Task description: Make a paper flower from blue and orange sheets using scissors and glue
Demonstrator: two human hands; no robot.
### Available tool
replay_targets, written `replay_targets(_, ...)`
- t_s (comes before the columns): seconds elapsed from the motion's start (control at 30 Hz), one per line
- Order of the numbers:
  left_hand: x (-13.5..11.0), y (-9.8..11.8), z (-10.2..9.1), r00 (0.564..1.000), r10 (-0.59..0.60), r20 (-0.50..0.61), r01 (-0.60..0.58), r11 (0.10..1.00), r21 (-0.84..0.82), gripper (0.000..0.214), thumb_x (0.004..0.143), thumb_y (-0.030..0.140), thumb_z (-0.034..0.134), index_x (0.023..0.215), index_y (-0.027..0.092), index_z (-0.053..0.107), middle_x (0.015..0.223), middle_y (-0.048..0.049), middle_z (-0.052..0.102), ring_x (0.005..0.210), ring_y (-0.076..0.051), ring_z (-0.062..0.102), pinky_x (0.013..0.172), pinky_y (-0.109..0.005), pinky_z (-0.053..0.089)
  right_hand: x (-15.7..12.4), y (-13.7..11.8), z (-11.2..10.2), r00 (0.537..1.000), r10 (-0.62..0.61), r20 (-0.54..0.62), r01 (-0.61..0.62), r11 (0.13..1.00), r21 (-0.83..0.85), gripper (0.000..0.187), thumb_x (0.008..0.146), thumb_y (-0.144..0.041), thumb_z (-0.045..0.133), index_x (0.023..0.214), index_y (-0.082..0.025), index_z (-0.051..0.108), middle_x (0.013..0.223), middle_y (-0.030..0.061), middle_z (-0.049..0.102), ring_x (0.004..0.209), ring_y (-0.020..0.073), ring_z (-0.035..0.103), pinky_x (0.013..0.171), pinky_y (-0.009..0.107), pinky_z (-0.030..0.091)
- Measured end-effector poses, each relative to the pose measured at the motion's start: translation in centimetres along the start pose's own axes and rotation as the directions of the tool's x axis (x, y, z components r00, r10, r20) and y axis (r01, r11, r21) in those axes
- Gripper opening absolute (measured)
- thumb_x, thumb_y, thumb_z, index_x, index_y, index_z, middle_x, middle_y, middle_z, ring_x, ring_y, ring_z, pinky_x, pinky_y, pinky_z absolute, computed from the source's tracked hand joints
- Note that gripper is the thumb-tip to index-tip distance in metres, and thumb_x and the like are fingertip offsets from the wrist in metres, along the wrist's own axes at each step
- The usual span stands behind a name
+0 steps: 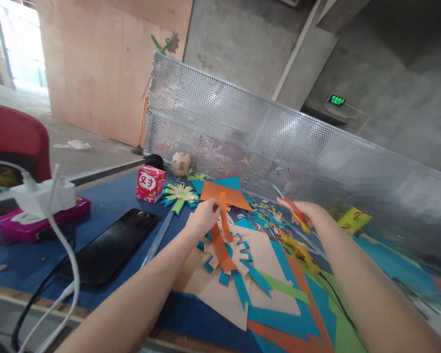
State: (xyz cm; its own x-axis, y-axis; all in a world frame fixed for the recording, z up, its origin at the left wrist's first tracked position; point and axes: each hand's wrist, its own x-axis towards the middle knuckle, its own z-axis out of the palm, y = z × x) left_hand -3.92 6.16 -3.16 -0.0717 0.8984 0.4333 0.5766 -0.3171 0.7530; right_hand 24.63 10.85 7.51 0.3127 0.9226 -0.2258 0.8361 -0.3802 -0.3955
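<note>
My left hand point(203, 218) pinches an orange paper strip point(222, 252). The strip hangs down in two lengths over a paper flower point(246, 254) with curled blue and beige petals and blue forked tails. My right hand point(310, 212) is closed around scissors point(294, 208) with red and yellow handles, raised off to the right, their blades pointing up and left, apart from the strip. Beige paper sheets point(268, 297) lie under the flower, on top of blue and orange sheets. Behind my left hand rests an orange sheet point(228, 193).
A glue gun point(303, 252) lies right of the sheets, near scattered paper scraps point(266, 215). On the left are a black phone point(112, 247), a red box point(150, 184), a finished-looking paper flower point(181, 193) and a charger with cables point(44, 196). A perforated metal panel point(213, 113) stands behind.
</note>
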Motion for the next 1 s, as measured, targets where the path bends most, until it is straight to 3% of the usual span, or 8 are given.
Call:
replay_targets(0.17, 0.0, 0.4, -0.1, 1.0, -0.002, -0.013, 0.001, 0.998, -0.063, 0.01, 0.074, 0.02, 0.048, 0.065, 0.019, 0.051, 0.064, -0.0033, 0.059, 0.062, -0.017, 0.057, 0.058, -0.026, 0.04, -0.1, -0.5, 0.3, 0.989, -0.081, -0.125, 0.072, 0.995, -0.075, 0.065, 0.077, -0.069, 0.023, 0.071, -0.013, 0.055, 0.048, 0.0024, 0.049, 0.047, 0.0146, 0.054, 0.048, 0.026, 0.046)
replay_targets(0.27, 0.1, 0.4, -0.1, 0.998, -0.03, -0.058, 0.023, 0.993, -0.12, 0.012, 0.075, 0.021, 0.047, 0.063, 0.019, 0.048, 0.063, -0.0031, 0.058, 0.063, -0.018, 0.058, 0.06, -0.028, 0.041, -1.5, -0.4, 1.2, 0.977, -0.157, -0.148, 0.127, 0.973, -0.193, 0.061, 0.069, -0.071, 0.039, 0.07, -0.013, 0.06, 0.054, 0.0079, 0.056, 0.06, 0.0222, 0.061, 0.054, 0.03, 0.046)
replay_targets(0.43, 0.6, 0.5, 0.1, 0.989, -0.104, -0.105, 0.069, 0.952, -0.297, 0.008, 0.077, 0.021, 0.044, 0.069, 0.019, 0.044, 0.069, -0.0024, 0.059, 0.062, -0.015, 0.061, 0.057, -0.026, 0.046, -5.2, 0.8, 5.2, 0.961, -0.242, -0.137, 0.178, 0.915, -0.362, 0.047, 0.069, -0.059, 0.05, 0.073, -0.015, 0.066, 0.077, 0.0178, 0.066, 0.088, 0.0315, 0.061, 0.068, 0.033, 0.043)
replay_targets(0.63, 0.6, 1.4, -0.1, 0.993, -0.104, -0.049, 0.068, 0.876, -0.478, 0.006, 0.073, 0.021, 0.051, 0.074, 0.018, 0.047, 0.065, -0.0008, 0.059, 0.062, -0.015, 0.062, 0.051, -0.024, 0.048, -8.1, 2.2, 9.3, 0.967, -0.212, -0.143, 0.138, 0.903, -0.406, 0.034, 0.076, -0.039, 0.049, 0.084, -0.011, 0.065, 0.088, 0.0221, 0.066, 0.088, 0.0326, 0.061, 0.07, 0.037, 0.043)
replay_targets(0.77, 0.0, 2.5, -0.1, 0.992, -0.02, 0.122, 0.093, 0.772, -0.629, 0.011, 0.07, 0.021, 0.058, 0.072, 0.016, 0.048, 0.064, -0.0011, 0.061, 0.056, -0.013, 0.06, 0.047, -0.023, 0.047, -9.3, 2.1, 8.8, 0.966, -0.243, -0.083, 0.203, 0.92, -0.335, 0.016, 0.069, -0.031, 0.06, 0.06, -0.018, 0.059, 0.069, 0.0154, 0.066, 0.072, 0.0306, 0.063, 0.059, 0.034, 0.044)
replay_targets(0.87, -0.6, 3.1, 0.2, 0.981, 0.016, 0.196, 0.119, 0.746, -0.655, 0.013, 0.069, 0.022, 0.061, 0.07, 0.016, 0.049, 0.061, -0.0002, 0.061, 0.054, -0.011, 0.059, 0.046, -0.021, 0.046, -10.2, 1.2, 8.3, 0.93, -0.356, -0.086, 0.328, 0.914, -0.239, 0.014, 0.076, -0.032, 0.054, 0.068, -0.021, 0.058, 0.082, 0.0112, 0.067, 0.085, 0.0272, 0.062, 0.068, 0.033, 0.045)
replay_targets(0.93, -1.0, 3.4, 0.5, 0.974, 0.026, 0.227, 0.132, 0.746, -0.653, 0.018, 0.067, 0.026, 0.064, 0.07, 0.016, 0.05, 0.06, 0.0, 0.061, 0.055, -0.011, 0.059, 0.045, -0.02, 0.044, -10.7, 0.3, 8.9, 0.875, -0.475, -0.094, 0.471, 0.88, -0.064, 0.023, 0.082, -0.039, 0.044, 0.089, -0.023, 0.058, 0.101, 0.0082, 0.065, 0.097, 0.0221, 0.059, 0.078, 0.031, 0.044)
replay_targets(1.0, -1.3, 3.5, 0.7, 0.967, 0.047, 0.251, 0.126, 0.765, -0.632, 0.022, 0.065, 0.029, 0.067, 0.069, 0.016, 0.05, 0.06, 0.0, 0.062, 0.056, -0.011, 0.059, 0.047, -0.02, 0.044, -11.1, -0.4, 10.1, 0.791, -0.606, -0.08, 0.6, 0.744, 0.294, 0.029, 0.078, -0.043, 0.049, 0.097, -0.022, 0.056, 0.102, 0.0077, 0.064, 0.095, 0.0204, 0.06, 0.079, 0.03, 0.045)
